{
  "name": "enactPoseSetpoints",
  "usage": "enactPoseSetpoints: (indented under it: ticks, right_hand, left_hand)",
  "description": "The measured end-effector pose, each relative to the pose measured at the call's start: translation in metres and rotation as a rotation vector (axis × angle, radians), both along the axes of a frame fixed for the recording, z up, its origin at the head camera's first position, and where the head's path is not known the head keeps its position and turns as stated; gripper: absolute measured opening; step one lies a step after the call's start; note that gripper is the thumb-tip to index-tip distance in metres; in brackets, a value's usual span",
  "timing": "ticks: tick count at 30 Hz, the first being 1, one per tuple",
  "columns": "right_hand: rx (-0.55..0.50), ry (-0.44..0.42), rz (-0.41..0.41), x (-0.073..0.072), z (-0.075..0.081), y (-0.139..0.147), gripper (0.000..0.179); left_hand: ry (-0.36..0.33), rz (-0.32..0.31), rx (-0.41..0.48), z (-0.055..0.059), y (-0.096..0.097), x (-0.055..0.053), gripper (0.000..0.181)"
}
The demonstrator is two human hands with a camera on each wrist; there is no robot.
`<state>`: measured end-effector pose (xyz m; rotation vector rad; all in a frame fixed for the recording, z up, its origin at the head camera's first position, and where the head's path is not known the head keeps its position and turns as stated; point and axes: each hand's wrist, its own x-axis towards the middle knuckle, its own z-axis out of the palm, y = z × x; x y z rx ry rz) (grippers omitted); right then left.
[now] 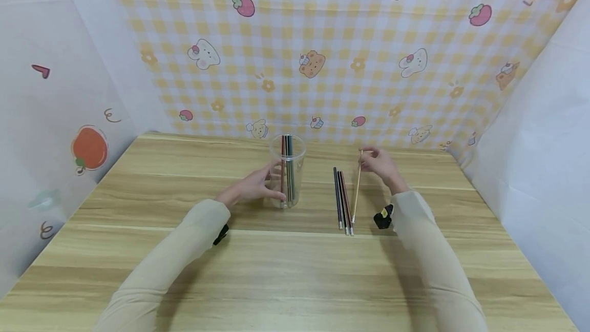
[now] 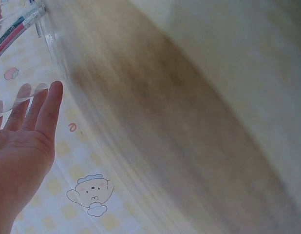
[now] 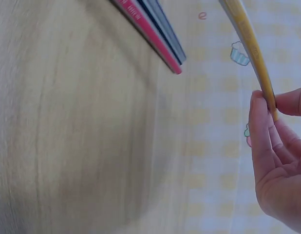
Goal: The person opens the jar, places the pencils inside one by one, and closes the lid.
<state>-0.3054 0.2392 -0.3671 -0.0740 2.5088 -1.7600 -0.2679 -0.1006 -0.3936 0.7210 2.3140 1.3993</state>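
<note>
A tall clear plastic cup (image 1: pixel 298 178) stands on the table with several pencils (image 1: pixel 290 173) upright in it, red, black and green among them. My left hand (image 1: pixel 253 184) holds the cup from its left side, thumb in front and fingers behind. In the left wrist view these fingers (image 2: pixel 48 109) look fairly straight, seen partly through the cup. Farther right, my right hand (image 1: pixel 379 165) pinches a yellow pencil (image 3: pixel 250 41) near its upper end between thumb and fingertips. Its white-tipped end points down, close by three dark blue, black and red pencils (image 1: pixel 343 201) lying side by side.
The wood-grain table (image 1: pixel 286 275) meets a yellow checked cloth (image 1: pixel 341 91) at the back. White cloth walls (image 1: pixel 544 142) stand at both sides. Black wrist cameras (image 1: pixel 383 217) hang at both cuffs, the right one low over the table near the lying pencils.
</note>
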Motion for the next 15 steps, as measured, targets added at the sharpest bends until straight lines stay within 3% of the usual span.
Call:
enactPoseSetpoints:
  ticks: [4,8,12,15]
  right_hand:
    - [-0.05,0.048,-0.012,0.002,0.004,-0.001,0.037]
    - [-0.072,0.075,-0.02,0.004,0.009,-0.003,0.035]
    - [-0.098,0.097,-0.023,0.005,0.011,-0.007,0.035]
    - [-0.123,0.103,-0.039,0.005,0.013,-0.011,0.036]
  left_hand:
    - [0.002,-0.002,0.0,0.002,0.0,0.002,0.096]
    - [0.008,0.011,-0.006,-0.012,-0.001,-0.007,0.098]
    - [-0.006,0.01,-0.005,-0.009,-0.001,-0.006,0.097]
    - [-0.016,-0.003,0.003,0.001,0.0,0.0,0.095]
